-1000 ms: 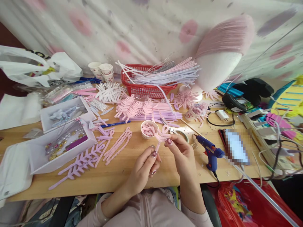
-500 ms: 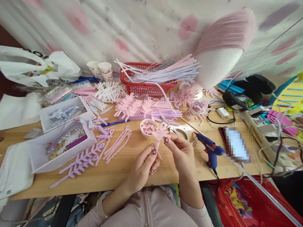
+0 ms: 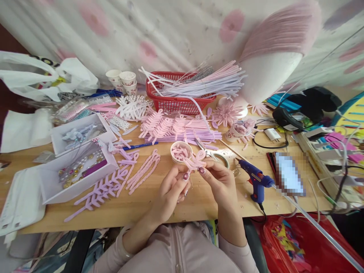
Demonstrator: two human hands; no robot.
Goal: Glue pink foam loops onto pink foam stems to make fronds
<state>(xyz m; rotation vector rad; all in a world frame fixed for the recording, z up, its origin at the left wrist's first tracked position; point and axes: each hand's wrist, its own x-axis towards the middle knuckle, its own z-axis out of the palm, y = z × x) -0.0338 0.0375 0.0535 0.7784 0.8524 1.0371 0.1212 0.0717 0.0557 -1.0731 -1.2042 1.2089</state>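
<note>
- Pale floral-printed cloth (image 3: 182, 34) hung behind a wooden table (image 3: 125, 208) crowded with craft supplies, all seen from the head view.
- Near the front edge, both hands met over a small looped piece of pink pipe cleaner (image 3: 195, 162), held up off the table just in front of a paper cup (image 3: 175, 160).
- The left hand (image 3: 172, 189) pinched the piece's lower end between thumb and fingers, the other fingers curled underneath.
- The right hand (image 3: 220, 180) pinched its right side, thumb pressed toward the forefinger; the exact contact was partly hidden by the fingertips.
- Short pink cut pieces (image 3: 182, 152) filled the cup, and scissors (image 3: 209, 153) lay to its right.
- Further right, a blue glue gun (image 3: 254, 172) lay near a phone (image 3: 290, 173) whose screen was blurred out.
- To the left of the hands lay twisted pink strands (image 3: 143, 170), then lilac leaf-like sprays (image 3: 98, 192), beside a white box (image 3: 112, 163) containing beads and gold-coloured bits.
- Behind the cup were pink looped sprays (image 3: 159, 125), lying next to purple stems (image 3: 184, 137).
- A red plastic basket (image 3: 176, 107) stood at the back, with a bundle of pale pipe cleaners (image 3: 201, 88) across it.
- To the basket's right, a white form with a pink-strand cap (image 3: 264, 79) leaned above a pink spiky flower (image 3: 226, 113).
</note>
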